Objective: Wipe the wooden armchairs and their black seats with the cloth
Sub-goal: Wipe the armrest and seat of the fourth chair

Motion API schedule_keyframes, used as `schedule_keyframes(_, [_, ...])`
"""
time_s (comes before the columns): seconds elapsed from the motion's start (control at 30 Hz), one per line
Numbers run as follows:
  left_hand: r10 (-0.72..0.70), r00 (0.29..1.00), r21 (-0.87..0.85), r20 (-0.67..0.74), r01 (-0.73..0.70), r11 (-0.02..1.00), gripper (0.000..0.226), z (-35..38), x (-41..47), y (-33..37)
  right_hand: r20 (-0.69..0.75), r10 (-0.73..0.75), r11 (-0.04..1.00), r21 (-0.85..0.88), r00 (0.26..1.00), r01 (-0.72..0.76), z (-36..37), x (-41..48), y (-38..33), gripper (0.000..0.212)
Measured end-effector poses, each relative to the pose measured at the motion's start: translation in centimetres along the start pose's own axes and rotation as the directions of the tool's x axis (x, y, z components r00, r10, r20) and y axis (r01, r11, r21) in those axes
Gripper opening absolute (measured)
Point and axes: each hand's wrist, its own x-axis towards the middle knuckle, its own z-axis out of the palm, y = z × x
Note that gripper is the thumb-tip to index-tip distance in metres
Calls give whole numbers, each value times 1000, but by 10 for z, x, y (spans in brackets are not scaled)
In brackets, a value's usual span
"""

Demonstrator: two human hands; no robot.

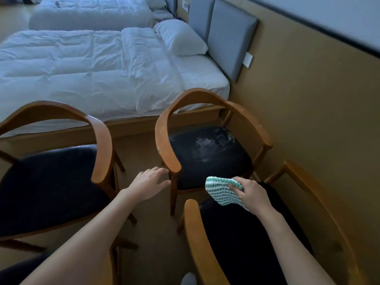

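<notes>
Three wooden armchairs with black seats stand before me. The middle armchair point(164, 138) has a black seat point(207, 159) smeared with whitish marks. My right hand point(250, 194) grips a green-and-white striped cloth point(223, 192) over the gap between that seat and the near right armchair point(195, 233), whose dark seat point(236, 239) lies under my forearm. My left hand point(149, 182) hovers with fingers spread, just beside the front end of the middle chair's left armrest. The left armchair point(102, 145) with its seat point(51, 192) stands apart.
A bed with white duvet point(82, 68) and pillow point(181, 38) runs behind the chairs, its wooden base point(133, 126) close to them. A tan wall point(308, 99) is on the right. Beige floor point(148, 153) shows between the chairs. A second bed point(92, 13) lies farther back.
</notes>
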Motion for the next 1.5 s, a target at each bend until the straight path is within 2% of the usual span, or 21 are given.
schedule_keyframes(0.2, [82, 995, 31, 57, -84, 996, 45, -11, 50, 22, -32, 106, 989, 107, 994, -102, -10, 16, 24, 29])
schedule_keyframes(0.37, [170, 976, 72, 136, -181, 981, 45, -26, 108, 42, -57, 269, 942, 224, 962, -250, -7, 27, 38, 30])
schedule_keyframes(0.53, [277, 911, 182, 307, -342, 922, 48, -38, 178, 41, -106, 435, 876, 282, 894, -392, 5, 58, 41, 34])
schedule_keyframes(0.63, [343, 862, 213, 374, -440, 873, 48, -53, 222, 34, -138, 544, 814, 325, 828, -481, 13, 77, 34, 35])
schedule_keyframes(0.83, [396, 790, 216, 467, -537, 816, 46, -75, 285, 14, -119, 688, 696, 386, 716, -605, 29, 110, 8, 39])
schedule_keyframes(1.03, [446, 717, 200, 536, -621, 758, 46, -82, 318, 15, -107, 751, 626, 426, 651, -652, 31, 124, -9, 41])
schedule_keyframes(1.33, [486, 673, 196, 557, -675, 711, 46, -88, 336, 18, -124, 719, 681, 327, 684, -656, 21, 157, -21, 41])
schedule_keyframes(1.5, [520, 602, 183, 606, -741, 646, 49, -90, 369, 36, -140, 753, 646, 346, 643, -681, 16, 179, -32, 40])
